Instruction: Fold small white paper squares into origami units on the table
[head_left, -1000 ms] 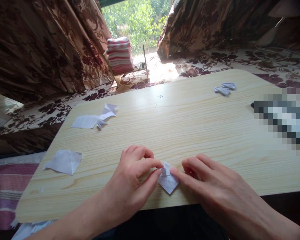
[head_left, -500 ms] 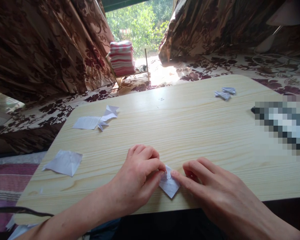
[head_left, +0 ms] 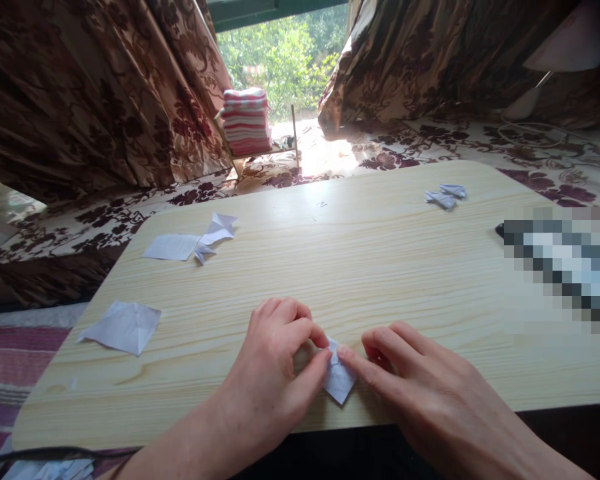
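Observation:
A small folded piece of white paper point(head_left: 341, 388) lies on the wooden table near its front edge, one corner pointing at me. My left hand point(head_left: 285, 360) pinches its upper left edge between thumb and forefinger. From the other side, my right hand point(head_left: 410, 373) presses its forefinger onto the upper part of the paper, beside a small folded flap. The other right fingers are curled, and the right thumb is hidden beneath the hand.
The light wooden table point(head_left: 260, 267) carries a creased paper square point(head_left: 125, 327) at left, with paper pieces point(head_left: 173, 247) behind it. Two folded paper shapes point(head_left: 445, 197) sit at the far right. A blurred-out dark-edged device point(head_left: 565, 260) lies at right. Folded striped towels point(head_left: 247, 120) stand beyond.
The view has tilted slightly, so the table sits a little lower in the picture. Both hands stay at the folded paper, with my left fingertips shifted slightly along its edge.

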Tool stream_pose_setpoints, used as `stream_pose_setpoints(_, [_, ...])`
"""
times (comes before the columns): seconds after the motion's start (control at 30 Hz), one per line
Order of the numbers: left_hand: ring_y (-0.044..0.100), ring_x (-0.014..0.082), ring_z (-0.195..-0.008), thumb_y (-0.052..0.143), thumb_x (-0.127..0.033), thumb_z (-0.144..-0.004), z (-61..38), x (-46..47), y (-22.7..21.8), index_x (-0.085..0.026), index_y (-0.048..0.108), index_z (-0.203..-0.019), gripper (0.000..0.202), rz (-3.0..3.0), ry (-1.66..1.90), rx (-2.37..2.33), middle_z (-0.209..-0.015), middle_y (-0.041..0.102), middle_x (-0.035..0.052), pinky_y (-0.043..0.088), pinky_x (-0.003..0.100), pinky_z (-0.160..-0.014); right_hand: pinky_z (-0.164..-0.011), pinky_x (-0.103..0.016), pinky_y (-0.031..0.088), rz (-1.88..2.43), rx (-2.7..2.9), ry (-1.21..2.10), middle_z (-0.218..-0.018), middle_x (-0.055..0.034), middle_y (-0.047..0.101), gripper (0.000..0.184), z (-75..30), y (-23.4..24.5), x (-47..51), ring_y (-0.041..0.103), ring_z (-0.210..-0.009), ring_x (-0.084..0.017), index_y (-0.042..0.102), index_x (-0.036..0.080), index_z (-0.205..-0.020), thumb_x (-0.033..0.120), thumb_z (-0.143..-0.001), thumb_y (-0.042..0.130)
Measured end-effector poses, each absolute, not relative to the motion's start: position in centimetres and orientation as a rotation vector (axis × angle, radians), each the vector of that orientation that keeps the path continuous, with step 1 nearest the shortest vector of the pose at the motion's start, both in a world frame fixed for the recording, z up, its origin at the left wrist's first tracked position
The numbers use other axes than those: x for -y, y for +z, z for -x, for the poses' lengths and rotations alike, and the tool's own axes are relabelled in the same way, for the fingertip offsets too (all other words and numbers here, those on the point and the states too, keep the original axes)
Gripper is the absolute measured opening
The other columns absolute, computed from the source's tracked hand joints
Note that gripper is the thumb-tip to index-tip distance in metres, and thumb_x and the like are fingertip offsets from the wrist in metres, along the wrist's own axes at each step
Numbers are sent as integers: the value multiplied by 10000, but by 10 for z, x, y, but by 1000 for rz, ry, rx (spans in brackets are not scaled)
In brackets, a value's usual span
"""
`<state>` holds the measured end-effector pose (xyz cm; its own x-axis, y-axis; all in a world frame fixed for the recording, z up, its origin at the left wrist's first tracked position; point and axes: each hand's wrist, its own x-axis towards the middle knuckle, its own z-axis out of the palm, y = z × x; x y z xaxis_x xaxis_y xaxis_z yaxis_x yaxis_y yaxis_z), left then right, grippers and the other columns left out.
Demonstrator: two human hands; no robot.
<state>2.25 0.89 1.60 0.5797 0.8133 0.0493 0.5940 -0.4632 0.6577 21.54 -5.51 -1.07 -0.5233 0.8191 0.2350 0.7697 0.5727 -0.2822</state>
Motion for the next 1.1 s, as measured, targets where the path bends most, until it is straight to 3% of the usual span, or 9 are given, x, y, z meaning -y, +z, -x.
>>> stream_pose_setpoints(0.3, [516, 177, -919, 521, -157, -855, -16, -4, 18, -205, 656, -770, 166, -2202, 472, -1130, -884, 567, 21, 389, 348, -880, -590, -289, 455, 1266, 2502, 158, -870, -79, 560, 433, -219, -12, 52, 487, -750, -195, 526, 130, -1239, 70, -812, 494])
stream_pose_setpoints(0.47, [513, 179, -902, 554, -157, -835, -17, -6, 15, -203, 655, -744, 144, -2228, 478, -1122, -857, 569, 18, 380, 357, -875, -570, -286, 445, 1231, 2476, 148, -840, -75, 565, 382, -219, -7, 47, 488, -722, -192, 583, 134, -1121, 30, -773, 464])
stream_pose_setpoints(0.63, [517, 177, -871, 491, -137, -865, -19, -6, 19, -195, 635, -708, 221, -2210, 447, -1121, -822, 572, 23, 388, 362, -870, -577, -276, 440, 1229, 2498, 122, -827, -72, 569, 355, -218, -5, 47, 491, -717, -185, 582, 134, -1125, 56, -796, 475])
stream_pose_setpoints(1.1, [513, 179, -926, 501, -134, -866, -17, 0, 21, -216, 639, -821, 167, -2163, 457, -1148, -918, 556, 26, 399, 347, -881, -573, -292, 438, 1250, 2466, 197, -844, -69, 560, 407, -218, -6, 49, 482, -729, -199, 549, 138, -1177, 44, -785, 498])
